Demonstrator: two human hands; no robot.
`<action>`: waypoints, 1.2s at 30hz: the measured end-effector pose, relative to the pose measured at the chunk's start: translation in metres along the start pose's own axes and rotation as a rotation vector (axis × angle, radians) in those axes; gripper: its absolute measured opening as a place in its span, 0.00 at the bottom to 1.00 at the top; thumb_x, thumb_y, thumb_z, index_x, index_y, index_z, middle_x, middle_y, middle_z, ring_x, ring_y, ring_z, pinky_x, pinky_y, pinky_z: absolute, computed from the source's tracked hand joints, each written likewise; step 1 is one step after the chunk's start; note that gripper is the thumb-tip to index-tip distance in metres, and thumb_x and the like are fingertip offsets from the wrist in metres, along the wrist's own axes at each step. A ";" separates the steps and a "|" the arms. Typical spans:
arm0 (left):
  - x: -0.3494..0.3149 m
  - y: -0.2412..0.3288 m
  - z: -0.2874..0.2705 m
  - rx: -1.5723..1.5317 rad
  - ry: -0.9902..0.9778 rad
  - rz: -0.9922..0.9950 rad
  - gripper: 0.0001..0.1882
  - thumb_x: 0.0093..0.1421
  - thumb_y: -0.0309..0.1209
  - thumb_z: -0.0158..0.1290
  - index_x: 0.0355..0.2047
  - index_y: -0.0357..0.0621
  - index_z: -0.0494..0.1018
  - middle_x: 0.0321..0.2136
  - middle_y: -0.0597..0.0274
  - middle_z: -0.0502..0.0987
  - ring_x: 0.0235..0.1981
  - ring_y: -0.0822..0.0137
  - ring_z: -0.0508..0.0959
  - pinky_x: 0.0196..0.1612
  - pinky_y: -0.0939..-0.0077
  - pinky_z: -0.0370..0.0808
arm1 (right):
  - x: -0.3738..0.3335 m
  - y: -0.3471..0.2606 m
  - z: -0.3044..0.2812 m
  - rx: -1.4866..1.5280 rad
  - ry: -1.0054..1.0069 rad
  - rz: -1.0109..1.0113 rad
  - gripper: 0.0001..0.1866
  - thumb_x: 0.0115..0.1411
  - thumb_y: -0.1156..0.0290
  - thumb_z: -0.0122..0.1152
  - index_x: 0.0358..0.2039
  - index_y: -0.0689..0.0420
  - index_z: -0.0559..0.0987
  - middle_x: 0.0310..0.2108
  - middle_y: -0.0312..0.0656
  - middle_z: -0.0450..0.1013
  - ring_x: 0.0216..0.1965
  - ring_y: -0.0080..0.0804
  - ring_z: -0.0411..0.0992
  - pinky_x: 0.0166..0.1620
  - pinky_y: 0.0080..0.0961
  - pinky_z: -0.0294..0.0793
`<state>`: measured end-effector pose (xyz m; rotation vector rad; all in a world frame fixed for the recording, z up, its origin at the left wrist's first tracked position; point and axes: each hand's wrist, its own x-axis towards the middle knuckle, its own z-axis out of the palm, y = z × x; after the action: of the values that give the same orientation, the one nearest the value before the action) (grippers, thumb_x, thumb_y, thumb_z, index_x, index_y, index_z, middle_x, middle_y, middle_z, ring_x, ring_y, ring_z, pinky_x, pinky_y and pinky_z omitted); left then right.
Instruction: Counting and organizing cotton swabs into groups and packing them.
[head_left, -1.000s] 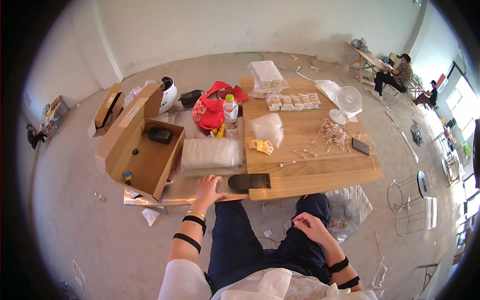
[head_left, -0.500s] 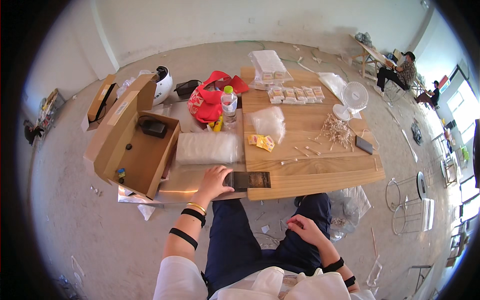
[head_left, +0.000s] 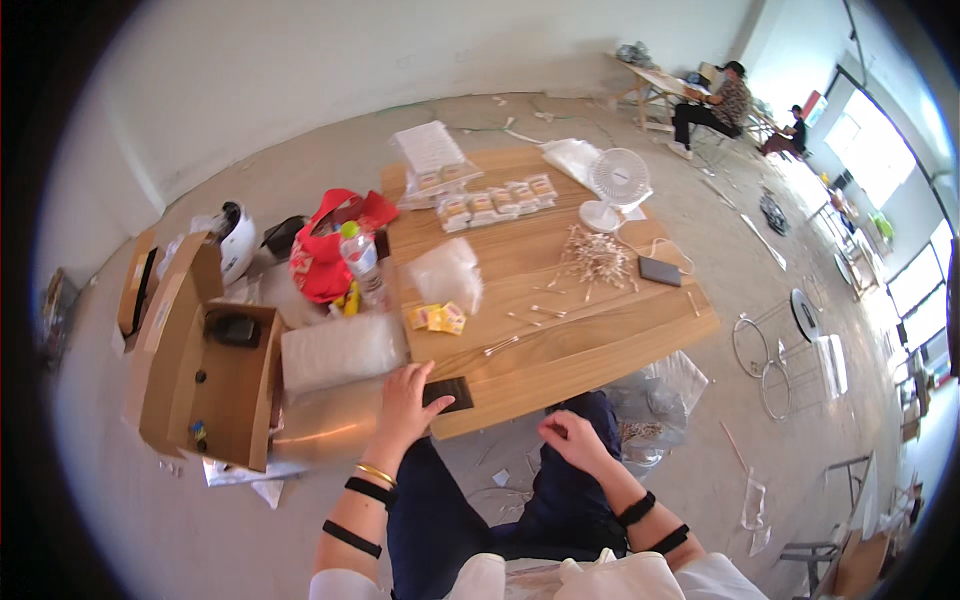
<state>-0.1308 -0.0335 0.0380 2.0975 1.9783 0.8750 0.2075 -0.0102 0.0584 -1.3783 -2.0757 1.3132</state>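
Observation:
My left hand [head_left: 403,408] lies at the table's near left edge, thumb spread from the fingers. It touches the left end of a flat dark strip [head_left: 452,394], whose covered end is hidden. Over my lap, my right hand [head_left: 574,440] is closed with its fingers curled; whatever might be in them I cannot make out. Beyond my left hand are small yellow packets [head_left: 437,318] and a stack of clear plastic bags [head_left: 447,275]. Loose cotton swabs [head_left: 503,345] lie nearby, with a larger pile of swabs [head_left: 597,258] farther right.
On the left are an open cardboard box [head_left: 205,390], a wrapped white bundle [head_left: 342,352], a bottle [head_left: 364,265] and a red bag [head_left: 325,262]. Packed swab boxes [head_left: 490,205], a white fan [head_left: 617,180] and a dark power bank [head_left: 660,271] stand on the wooden table [head_left: 560,340]. People sit far right.
The view has turned, so the table appears shifted left and tilted. My left hand remains at the dark strip. My right hand stays over my lap, its fingers curled more tightly.

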 end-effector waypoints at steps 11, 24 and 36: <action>0.045 0.087 0.129 0.283 -0.165 -0.111 0.47 0.67 0.58 0.46 0.72 0.33 0.50 0.75 0.45 0.46 0.75 0.43 0.47 0.74 0.40 0.42 | 0.175 0.039 -0.037 -0.119 0.659 -0.055 0.12 0.59 0.67 0.64 0.43 0.54 0.83 0.47 0.47 0.76 0.51 0.47 0.73 0.56 0.41 0.71; 0.040 0.100 0.117 0.223 -0.268 0.014 0.49 0.65 0.57 0.49 0.73 0.34 0.48 0.74 0.37 0.45 0.75 0.37 0.43 0.73 0.36 0.37 | 0.185 0.028 0.003 -0.156 0.488 -0.185 0.05 0.55 0.69 0.67 0.33 0.51 0.84 0.40 0.47 0.73 0.47 0.50 0.70 0.52 0.44 0.70; 0.073 0.102 0.133 0.199 -0.286 0.026 0.46 0.66 0.56 0.46 0.73 0.36 0.48 0.74 0.46 0.48 0.76 0.47 0.46 0.75 0.42 0.41 | 0.293 0.024 -0.085 -0.786 0.564 0.105 0.29 0.59 0.56 0.63 0.62 0.43 0.73 0.58 0.47 0.68 0.62 0.47 0.63 0.62 0.48 0.64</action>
<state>0.0206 0.0604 -0.0008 2.2084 1.9573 0.3660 0.1376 0.2851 0.0220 -1.8816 -2.1686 0.0267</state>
